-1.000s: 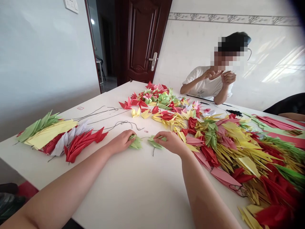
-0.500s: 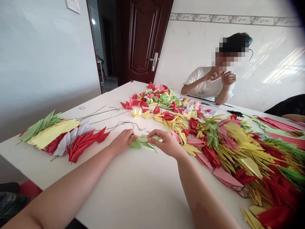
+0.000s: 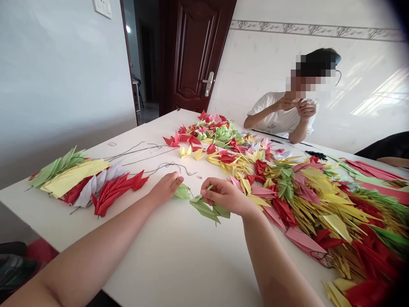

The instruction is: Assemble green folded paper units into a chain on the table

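My right hand pinches a green paper crane near its top, and the crane's folded wings hang down onto the white table. My left hand rests just left of it, fingers loosely together, beside a smaller green paper crane. I cannot tell whether those fingers hold a thread. Thin black thread lies in loops beyond my left hand.
A strung row of red, white, yellow and green paper cranes lies to the left. A large heap of cranes covers the right side. Across the table, a person in a white T-shirt holds both hands raised. Another arm shows at the right edge.
My hands have moved slightly apart. The green cranes between them have shifted down and to the right, and my right hand now lifts the larger one.
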The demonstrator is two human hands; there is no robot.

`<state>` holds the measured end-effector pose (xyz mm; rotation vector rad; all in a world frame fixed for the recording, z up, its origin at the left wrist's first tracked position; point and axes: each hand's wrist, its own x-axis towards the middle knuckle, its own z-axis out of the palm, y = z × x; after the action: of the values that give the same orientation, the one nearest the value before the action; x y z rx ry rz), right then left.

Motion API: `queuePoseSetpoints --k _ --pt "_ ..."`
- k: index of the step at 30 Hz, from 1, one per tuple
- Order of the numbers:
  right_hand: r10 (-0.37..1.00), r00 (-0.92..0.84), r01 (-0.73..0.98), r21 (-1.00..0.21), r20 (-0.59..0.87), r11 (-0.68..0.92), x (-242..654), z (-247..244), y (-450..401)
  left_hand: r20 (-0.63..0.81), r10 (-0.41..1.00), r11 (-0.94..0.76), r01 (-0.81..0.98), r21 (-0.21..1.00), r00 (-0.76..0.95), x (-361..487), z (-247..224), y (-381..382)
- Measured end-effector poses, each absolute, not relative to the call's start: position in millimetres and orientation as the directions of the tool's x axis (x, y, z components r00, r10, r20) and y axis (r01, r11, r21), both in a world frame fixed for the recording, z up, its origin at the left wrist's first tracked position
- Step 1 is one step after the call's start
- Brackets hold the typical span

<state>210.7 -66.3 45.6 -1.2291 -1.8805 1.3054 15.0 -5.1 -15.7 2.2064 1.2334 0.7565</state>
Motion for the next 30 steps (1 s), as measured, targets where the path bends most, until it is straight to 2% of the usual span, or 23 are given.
queuePoseSetpoints --k 2,6,11,16,18,22,24,26,28,30 --pt "0.904 -0.424 0.364 -0.924 -0.054 0.116 213 45 -65 0.219 0.874 -0.461 0.595 0.659 0.434 15 -15 -5" --pt "0.972 -0.233 0.382 -0.917 0.027 0.117 220 42 -61 0.210 0.868 -0.464 0.587 0.663 0.449 14 -15 -6" --pt "0.922 -0.386 0.312 -0.944 -0.019 0.111 218 47 -64 0.216 0.864 -0.473 0.584 0.660 0.456 15 -15 -5" --pt "0.911 -0.412 0.173 -0.980 0.021 0.101 202 47 -66 0.219 0.859 -0.481 0.580 0.658 0.464 16 -15 -5" --pt "0.928 -0.371 0.217 -0.969 0.031 0.120 202 43 -63 0.215 0.860 -0.477 0.580 0.660 0.462 16 -15 -5" --pt "0.993 -0.112 0.407 -0.910 0.039 0.081 216 39 -58 0.204 0.866 -0.462 0.576 0.674 0.457 15 -14 -6" --pt "0.985 -0.165 0.454 -0.891 -0.053 0.029 222 43 -60 0.202 0.871 -0.454 0.576 0.680 0.447 15 -14 -6" --pt "0.943 -0.309 0.433 -0.901 -0.124 0.023 222 48 -64 0.202 0.872 -0.453 0.580 0.677 0.446 16 -13 -6" --pt "0.911 -0.398 0.366 -0.929 -0.109 0.048 218 52 -67 0.203 0.868 -0.460 0.582 0.670 0.453 16 -13 -5" --pt "0.932 -0.359 0.333 -0.939 -0.041 0.087 212 52 -67 0.202 0.866 -0.463 0.583 0.668 0.458 16 -13 -5"
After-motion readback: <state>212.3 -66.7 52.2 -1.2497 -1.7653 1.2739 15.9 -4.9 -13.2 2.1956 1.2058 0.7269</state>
